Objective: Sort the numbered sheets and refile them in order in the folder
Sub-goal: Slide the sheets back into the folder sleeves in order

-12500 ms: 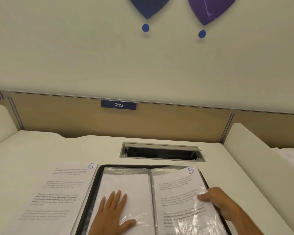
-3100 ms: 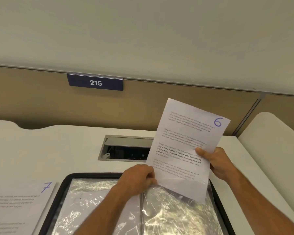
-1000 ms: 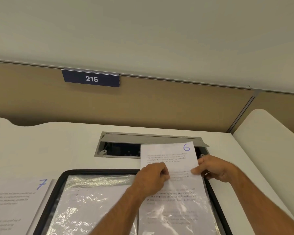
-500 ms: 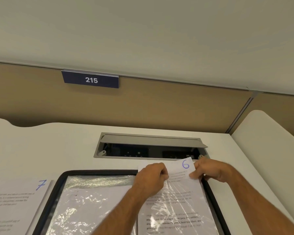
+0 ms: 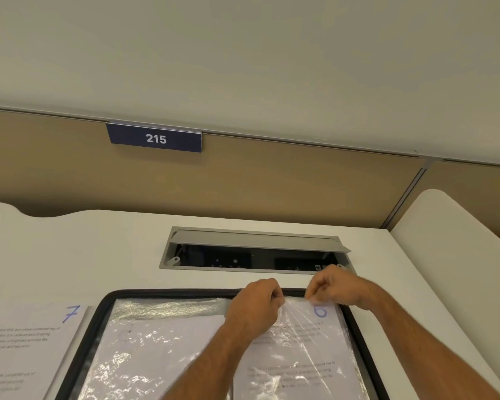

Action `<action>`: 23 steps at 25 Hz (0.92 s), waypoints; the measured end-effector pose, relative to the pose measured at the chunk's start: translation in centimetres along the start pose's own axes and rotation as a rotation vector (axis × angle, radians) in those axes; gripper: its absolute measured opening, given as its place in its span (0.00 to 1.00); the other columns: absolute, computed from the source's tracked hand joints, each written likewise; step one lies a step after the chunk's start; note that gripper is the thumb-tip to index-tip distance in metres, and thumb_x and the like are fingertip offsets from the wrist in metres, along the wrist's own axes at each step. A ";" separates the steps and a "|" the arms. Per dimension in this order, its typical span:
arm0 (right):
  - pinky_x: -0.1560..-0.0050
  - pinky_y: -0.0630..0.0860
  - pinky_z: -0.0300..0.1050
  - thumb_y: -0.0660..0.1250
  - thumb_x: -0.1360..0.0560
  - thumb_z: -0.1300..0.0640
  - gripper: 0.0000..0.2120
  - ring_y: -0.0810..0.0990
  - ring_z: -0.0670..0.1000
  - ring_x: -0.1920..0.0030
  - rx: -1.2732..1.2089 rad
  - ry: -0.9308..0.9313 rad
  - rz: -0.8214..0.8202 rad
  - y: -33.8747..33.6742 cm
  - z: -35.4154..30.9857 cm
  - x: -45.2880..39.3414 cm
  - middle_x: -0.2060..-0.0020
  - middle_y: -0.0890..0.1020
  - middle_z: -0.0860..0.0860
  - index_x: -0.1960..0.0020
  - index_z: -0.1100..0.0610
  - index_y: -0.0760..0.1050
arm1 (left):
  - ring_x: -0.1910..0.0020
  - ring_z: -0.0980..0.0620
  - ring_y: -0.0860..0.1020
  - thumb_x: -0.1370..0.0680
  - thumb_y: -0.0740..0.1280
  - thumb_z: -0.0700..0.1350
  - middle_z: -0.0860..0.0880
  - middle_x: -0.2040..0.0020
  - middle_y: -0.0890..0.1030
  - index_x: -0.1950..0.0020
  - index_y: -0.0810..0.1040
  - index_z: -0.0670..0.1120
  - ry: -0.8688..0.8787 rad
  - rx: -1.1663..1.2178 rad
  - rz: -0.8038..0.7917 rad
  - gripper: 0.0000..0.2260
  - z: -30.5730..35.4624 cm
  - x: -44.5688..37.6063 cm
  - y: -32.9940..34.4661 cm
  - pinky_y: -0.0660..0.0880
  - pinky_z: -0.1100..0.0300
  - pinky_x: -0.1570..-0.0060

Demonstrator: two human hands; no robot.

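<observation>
Since half a second ago, sheet 6 [image 5: 306, 342] pushed fully down into right sleeve [image 5: 324, 379] of folder [image 5: 81, 339], top edge no longer sticking out past far rim. Left hand [image 5: 257, 306] curled, pinching clear plastic at sleeve's top edge near spine; right hand [image 5: 334, 288] curled, pinching same top edge just above the blue 6, near folder's far right corner. Hands close together, not touching. Folder lying open on desk [image 5: 98, 255] at near edge, black zip rim all round, left sleeve [image 5: 156, 350] crinkled over a white page. Sheet 7 [image 5: 23, 347] flat on desk just beside folder's left edge. Open cable tray [image 5: 251, 252] set into desk beyond folder, near far edge. Sign 215 [image 5: 155, 138] on tan panel behind desk.
</observation>
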State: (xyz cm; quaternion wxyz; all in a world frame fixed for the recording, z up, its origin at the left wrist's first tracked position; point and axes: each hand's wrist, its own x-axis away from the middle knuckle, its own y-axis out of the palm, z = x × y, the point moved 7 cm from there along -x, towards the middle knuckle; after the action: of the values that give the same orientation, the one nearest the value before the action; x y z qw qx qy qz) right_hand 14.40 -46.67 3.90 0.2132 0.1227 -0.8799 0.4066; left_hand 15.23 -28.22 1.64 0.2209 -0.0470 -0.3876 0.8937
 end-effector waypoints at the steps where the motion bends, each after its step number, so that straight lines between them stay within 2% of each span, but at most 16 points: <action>1: 0.48 0.82 0.41 0.70 0.25 0.65 0.10 0.83 0.50 0.50 0.046 0.006 -0.049 0.5 0.0 0.1 0.55 0.86 0.50 0.57 0.52 0.85 | 0.48 0.55 0.77 0.18 0.65 0.51 0.56 0.47 0.79 0.43 0.76 0.53 0.001 0.013 -0.002 0.05 0.0 0.2 0.1 0.75 0.60 0.42; 4: 0.49 0.80 0.40 0.69 0.25 0.66 0.09 0.81 0.48 0.51 0.239 0.040 -0.169 1.6 0.3 0.4 0.54 0.85 0.50 0.51 0.56 0.86 | 0.41 0.56 0.75 0.18 0.66 0.51 0.56 0.38 0.77 0.37 0.75 0.55 0.011 0.050 -0.015 0.10 -0.3 1.1 0.2 0.72 0.61 0.38; 8: 0.45 0.78 0.41 0.68 0.24 0.60 0.07 0.80 0.50 0.47 0.300 0.026 -0.088 1.8 -0.7 0.9 0.50 0.84 0.50 0.49 0.55 0.84 | 0.39 0.59 0.73 0.19 0.66 0.51 0.59 0.33 0.73 0.32 0.71 0.57 0.041 0.058 0.050 0.16 -2.1 3.8 -1.3 0.69 0.64 0.37; 11: 0.46 0.76 0.42 0.72 0.25 0.48 0.07 0.80 0.48 0.49 0.298 -0.031 -0.050 2.5 -1.4 1.8 0.54 0.82 0.47 0.52 0.52 0.81 | 0.36 0.61 0.69 0.19 0.64 0.57 0.61 0.32 0.73 0.32 0.71 0.59 0.055 -0.096 0.130 0.16 -3.9 6.5 -3.1 0.63 0.63 0.32; 13: 0.46 0.77 0.43 0.76 0.29 0.48 0.09 0.80 0.49 0.49 0.381 -0.010 -0.048 2.9 -1.3 2.4 0.54 0.81 0.46 0.54 0.48 0.78 | 0.33 0.60 0.68 0.20 0.59 0.65 0.62 0.33 0.72 0.32 0.71 0.59 0.069 -0.225 0.153 0.19 -5.1 8.6 -3.8 0.60 0.60 0.30; 14: 0.44 0.76 0.44 0.76 0.29 0.49 0.09 0.79 0.49 0.49 0.434 -0.002 -0.029 3.1 -1.2 2.5 0.52 0.81 0.47 0.54 0.48 0.77 | 0.33 0.59 0.68 0.22 0.55 0.69 0.62 0.34 0.73 0.34 0.72 0.59 0.066 -0.277 0.163 0.23 -5.7 9.7 -4.1 0.60 0.58 0.30; 16: 0.41 0.74 0.46 0.74 0.27 0.50 0.07 0.77 0.46 0.51 0.519 0.009 -0.004 3.4 -1.3 2.8 0.50 0.82 0.48 0.52 0.49 0.77 | 0.37 0.56 0.74 0.24 0.48 0.74 0.61 0.40 0.77 0.41 0.77 0.58 0.063 -0.359 0.226 0.29 -7.3 12.0 -4.5 0.67 0.52 0.34; 18: 0.40 0.72 0.45 0.71 0.24 0.48 0.06 0.75 0.45 0.53 0.603 0.024 -0.005 3.8 -1.6 3.0 0.51 0.81 0.47 0.51 0.49 0.77 | 0.40 0.54 0.78 0.23 0.48 0.74 0.59 0.43 0.80 0.46 0.79 0.58 0.031 -0.425 0.250 0.28 -9.3 13.8 -4.4 0.74 0.47 0.40; 21: 0.43 0.68 0.45 0.69 0.24 0.47 0.06 0.75 0.46 0.50 0.645 0.037 0.015 4.1 -2.0 3.2 0.49 0.80 0.47 0.51 0.47 0.74 | 0.37 0.50 0.78 0.22 0.51 0.73 0.56 0.38 0.80 0.42 0.80 0.58 -0.015 -0.467 0.226 0.27 -10.9 15.3 -4.2 0.75 0.41 0.41; 23: 0.43 0.69 0.45 0.73 0.28 0.46 0.11 0.76 0.46 0.49 0.573 0.025 0.026 4.3 -2.2 3.4 0.48 0.79 0.45 0.50 0.45 0.73 | 0.36 0.49 0.78 0.23 0.52 0.74 0.54 0.36 0.80 0.40 0.79 0.58 -0.012 -0.484 0.219 0.28 -11.3 15.9 -4.1 0.74 0.40 0.40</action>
State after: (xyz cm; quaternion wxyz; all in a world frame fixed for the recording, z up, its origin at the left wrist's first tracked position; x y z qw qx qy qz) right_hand 10.32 -42.43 3.97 0.1756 0.1617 -0.7279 0.6428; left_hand 5.28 -11.29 -1.97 0.1030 -0.1349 -0.5840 0.7938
